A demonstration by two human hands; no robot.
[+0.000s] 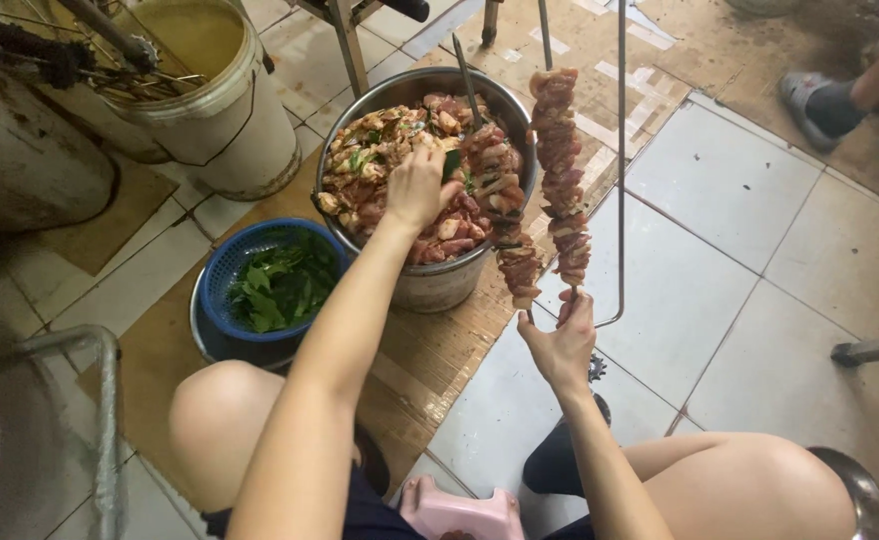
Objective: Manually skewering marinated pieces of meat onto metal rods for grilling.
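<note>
Skewer [560,170] beside bowl rim [526,130]

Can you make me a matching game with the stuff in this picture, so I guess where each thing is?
Things:
1. left hand
2. right hand
3. green leaves
4. white bucket

Places:
A. in the blue basket
B. behind the basket, beside the meat bowl
C. in the metal bowl of meat
D. holding the metal skewer fork from below

Pairs: 1-C, 2-D, 3-A, 4-B
</note>
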